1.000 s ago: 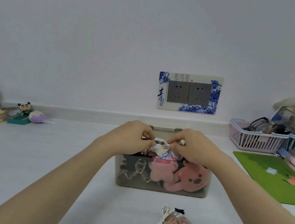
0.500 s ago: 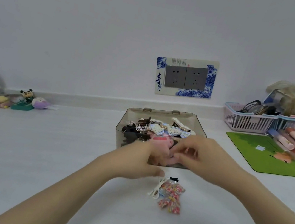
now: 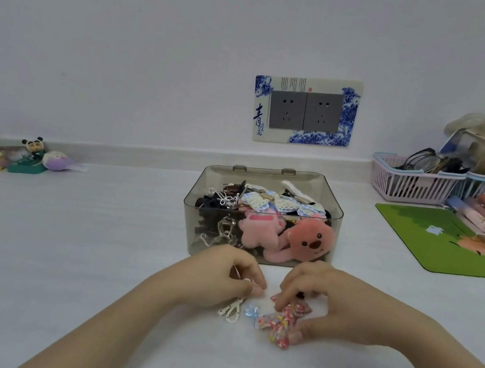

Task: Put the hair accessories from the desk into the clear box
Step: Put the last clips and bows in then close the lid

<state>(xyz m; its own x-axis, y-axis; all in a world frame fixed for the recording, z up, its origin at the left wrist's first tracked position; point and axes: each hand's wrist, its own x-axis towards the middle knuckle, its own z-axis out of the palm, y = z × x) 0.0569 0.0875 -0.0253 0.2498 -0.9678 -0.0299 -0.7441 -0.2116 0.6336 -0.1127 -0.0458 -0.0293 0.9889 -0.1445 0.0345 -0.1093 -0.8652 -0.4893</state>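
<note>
- Both hands rest on the desk just in front of the clear box: the left hand pinches a white clip, and the right hand curls its fingers around a floral bow clip.
- Heaped inside the open box are clips and two pink plush toys.
- Off to the right lie a green mat and a pink basket; small figurines stand far left by the wall.

White desk: clear box, mat.
</note>
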